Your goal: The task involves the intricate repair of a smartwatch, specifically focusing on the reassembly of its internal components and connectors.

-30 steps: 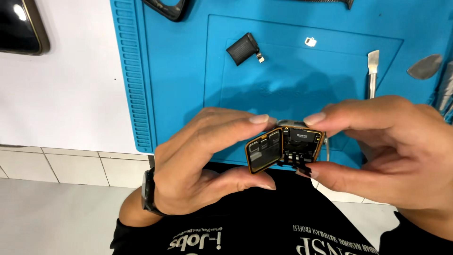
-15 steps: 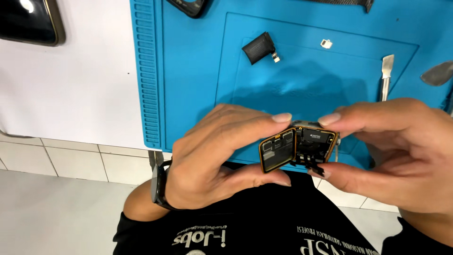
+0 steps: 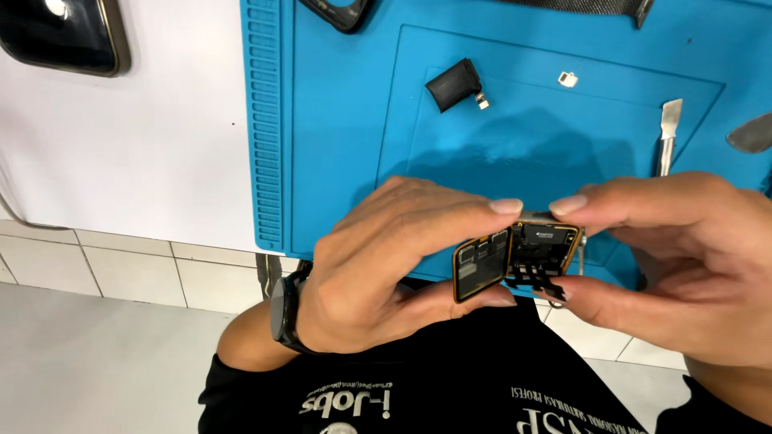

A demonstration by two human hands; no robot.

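You're pinching the opened watch case [image 3: 545, 251] with your right hand [image 3: 683, 265]; your left hand [image 3: 378, 273] is gripping its hinged-out screen [image 3: 481, 265] above the blue mat [image 3: 338, 145].

A blue work mat [image 3: 338, 145] lay on a white table [image 3: 137, 161]. On the mat was a small black block with a short gold connector [image 3: 455, 83], and to its right a tiny silver piece [image 3: 568, 79]. Further right lay a flat metal pry tool [image 3: 667, 133], and a grey pick [image 3: 751, 134] was at the mat's right edge. A black frame [image 3: 338, 12] touched the top edge of the mat. A dark screen with a gold rim [image 3: 64, 36] sat in the table's top left corner. Below the table were pale floor tiles [image 3: 96, 265].
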